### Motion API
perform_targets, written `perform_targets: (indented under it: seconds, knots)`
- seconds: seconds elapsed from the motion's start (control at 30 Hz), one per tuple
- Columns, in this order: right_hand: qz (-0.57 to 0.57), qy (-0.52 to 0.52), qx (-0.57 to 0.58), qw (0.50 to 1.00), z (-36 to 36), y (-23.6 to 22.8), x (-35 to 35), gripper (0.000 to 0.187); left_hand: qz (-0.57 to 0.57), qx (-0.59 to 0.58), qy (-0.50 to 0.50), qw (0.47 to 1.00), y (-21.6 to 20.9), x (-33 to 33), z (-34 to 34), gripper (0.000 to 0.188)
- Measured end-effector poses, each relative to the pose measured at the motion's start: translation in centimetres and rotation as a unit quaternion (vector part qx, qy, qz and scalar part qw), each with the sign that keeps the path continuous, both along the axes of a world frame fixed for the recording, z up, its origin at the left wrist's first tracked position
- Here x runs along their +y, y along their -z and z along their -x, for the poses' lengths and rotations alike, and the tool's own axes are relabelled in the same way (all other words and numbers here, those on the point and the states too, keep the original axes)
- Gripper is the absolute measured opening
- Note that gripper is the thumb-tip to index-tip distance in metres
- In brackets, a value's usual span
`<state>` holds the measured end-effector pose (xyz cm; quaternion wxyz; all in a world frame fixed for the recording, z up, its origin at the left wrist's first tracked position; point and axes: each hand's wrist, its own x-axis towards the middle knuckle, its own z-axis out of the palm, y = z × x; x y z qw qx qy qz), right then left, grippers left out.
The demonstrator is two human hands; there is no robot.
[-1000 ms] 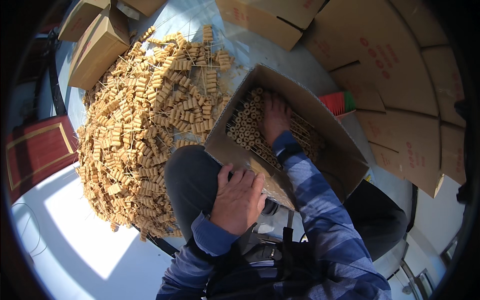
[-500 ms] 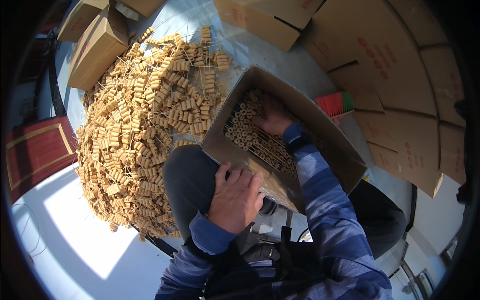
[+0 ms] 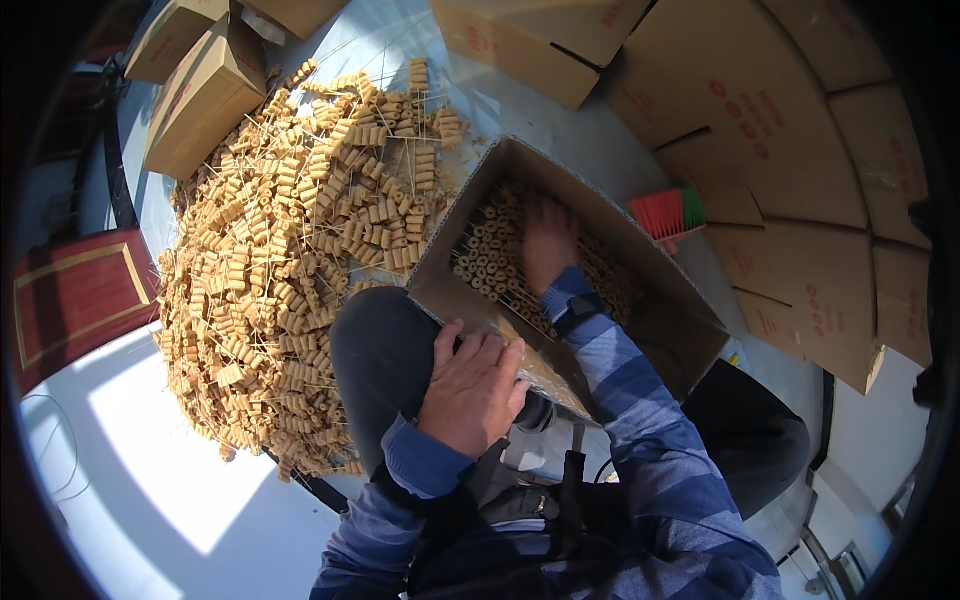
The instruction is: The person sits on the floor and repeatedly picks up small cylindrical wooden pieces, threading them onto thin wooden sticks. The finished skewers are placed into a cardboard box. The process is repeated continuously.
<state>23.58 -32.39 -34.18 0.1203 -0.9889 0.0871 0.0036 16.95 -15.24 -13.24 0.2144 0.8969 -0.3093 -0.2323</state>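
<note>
- Stacked brown cartons (image 3: 800, 150) filled the right side; outer ones ran off into the dark fisheye rim, red print too small to make out.
- Big heap of skewers (image 3: 270, 290) lay on the left, bottom layers buried. Tan, ridged, tube-like pieces on thin pale sticks, pointing every which way, partly sunlit.
- Open carton (image 3: 665, 305) stood tilted in view, between the knees; its lower right interior sat in deep shade, hard to read.
- Packed skewers (image 3: 490, 255) lay inside that carton, toward its far left part: round ends with dark holes faced up in tight rows, sticks running alongside. Some were covered by the arm, others lost in shadow.
- Hands: right hand (image 3: 549, 240) was down in the carton on the packed skewers, back up, fingertips dim; couldn't tell if it grasped any.
- Left hand (image 3: 472, 385) lay back up at the near carton edge by the left knee, fingers slightly spread; grip on the edge couldn't be told, palm hidden.
- Red-and-green brush (image 3: 660, 215) sat just behind the carton, partly blocked by its wall.
</note>
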Motion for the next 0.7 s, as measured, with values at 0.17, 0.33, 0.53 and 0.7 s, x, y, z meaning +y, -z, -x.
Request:
perform_targets:
  seconds: [0.17, 0.33, 0.53, 0.7]
  knots:
    - [-0.104, -0.032, 0.056, 0.992, 2.8, -0.3, -2.8, 0.030, -0.009, -0.001, -0.001, 1.000, 0.2, -0.1, 0.3, 0.045]
    - [-0.246, -0.058, -0.017, 0.967, 2.4, 2.5, -3.4, 0.020, -0.004, -0.003, -0.008, 1.000, 0.0, -0.2, 0.4, 0.044]
    - [-0.299, -0.012, -0.004, 0.954, 3.3, 2.8, -4.2, 0.018, 0.000, -0.012, -0.011, 1.000, -0.1, -0.4, 0.5, 0.044]
    - [-0.438, 0.094, 0.271, 0.852, 5.6, 2.2, -7.6, 0.014, 0.007, -0.024, -0.012, 1.000, -0.2, -0.6, 0.9, 0.041]
